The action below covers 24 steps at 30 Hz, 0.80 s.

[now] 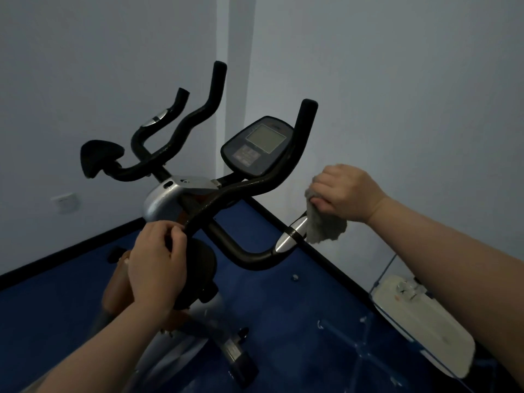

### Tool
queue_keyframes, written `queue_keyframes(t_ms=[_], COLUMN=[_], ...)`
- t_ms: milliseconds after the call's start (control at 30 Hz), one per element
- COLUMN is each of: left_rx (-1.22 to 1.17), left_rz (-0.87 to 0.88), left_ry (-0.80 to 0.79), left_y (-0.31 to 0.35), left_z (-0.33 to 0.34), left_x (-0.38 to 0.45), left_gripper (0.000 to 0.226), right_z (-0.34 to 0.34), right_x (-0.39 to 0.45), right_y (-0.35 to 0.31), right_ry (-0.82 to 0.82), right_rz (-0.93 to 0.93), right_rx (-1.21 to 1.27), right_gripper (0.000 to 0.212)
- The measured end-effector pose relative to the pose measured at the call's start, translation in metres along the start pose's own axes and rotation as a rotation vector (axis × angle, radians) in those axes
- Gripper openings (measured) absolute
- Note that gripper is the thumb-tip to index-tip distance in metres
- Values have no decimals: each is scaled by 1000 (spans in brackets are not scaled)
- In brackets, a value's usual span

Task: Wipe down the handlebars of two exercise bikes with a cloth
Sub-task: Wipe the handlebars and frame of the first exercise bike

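Blue flooring [283, 321] below, left hand [156, 268] clenches handlebar [241, 191] end; right hand [344, 192] clutches cloth [323, 225].

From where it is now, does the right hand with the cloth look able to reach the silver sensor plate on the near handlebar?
Probably yes: the right hand grips the cloth right beside the silver sensor plate, nothing between.

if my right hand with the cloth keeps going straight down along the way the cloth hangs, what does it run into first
Most likely the silver sensor plate on the near handlebar, right under the right hand. The grey cloth already hangs beside it. Depth is hard to judge from one view, so the hand could pass slightly behind the bar.
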<state>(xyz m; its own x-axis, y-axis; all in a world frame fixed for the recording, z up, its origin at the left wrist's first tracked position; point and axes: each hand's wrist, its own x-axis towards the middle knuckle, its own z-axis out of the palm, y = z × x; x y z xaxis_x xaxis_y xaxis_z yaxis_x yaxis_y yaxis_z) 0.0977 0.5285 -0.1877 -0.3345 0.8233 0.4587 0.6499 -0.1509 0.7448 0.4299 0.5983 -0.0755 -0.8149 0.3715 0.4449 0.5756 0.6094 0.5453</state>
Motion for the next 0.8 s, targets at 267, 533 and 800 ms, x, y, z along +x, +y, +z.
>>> queue_keyframes(t_ms=[267,533,800], left_rx=[18,48,42], left_rz=[-16,-20,-33], left_ry=[19,30,47], left_y=[-2,-2,2], left_z=[0,2,2], left_x=[4,-2,1], left_gripper=[15,15,13], right_z=[8,-7,-61], right_x=[12,8,12], right_y=[-37,-76,-82], right_ry=[156,124,344], right_rz=[931,1394,1137], right_rx=[341,565,405], right_gripper=[46,35,26])
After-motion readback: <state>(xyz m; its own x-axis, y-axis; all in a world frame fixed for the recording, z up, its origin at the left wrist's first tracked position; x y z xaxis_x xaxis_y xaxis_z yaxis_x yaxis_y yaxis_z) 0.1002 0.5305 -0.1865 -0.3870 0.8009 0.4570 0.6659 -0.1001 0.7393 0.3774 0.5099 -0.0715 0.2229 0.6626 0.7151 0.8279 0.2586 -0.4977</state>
